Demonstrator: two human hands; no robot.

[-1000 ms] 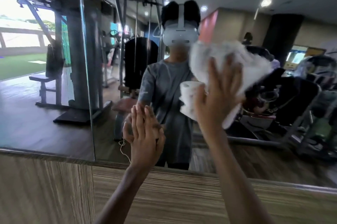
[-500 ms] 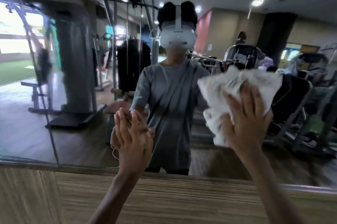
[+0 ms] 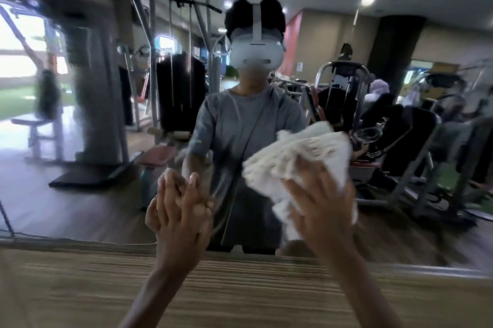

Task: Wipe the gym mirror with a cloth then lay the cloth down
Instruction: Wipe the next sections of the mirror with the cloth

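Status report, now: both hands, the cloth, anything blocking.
Right hand presses white cloth flat on mirror. Left hand open, palm on glass. Cloth not laid down. Nothing blocking.

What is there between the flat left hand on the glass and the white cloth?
Nothing solid: in the head view, only bare mirror, reflecting the person's grey shirt, separates the left hand from the crumpled white cloth under the right hand.

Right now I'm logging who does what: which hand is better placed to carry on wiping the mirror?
The right hand. It already presses the white cloth flat against the mirror. The left hand has no cloth; it is open, palm on the glass, apparently only bracing.
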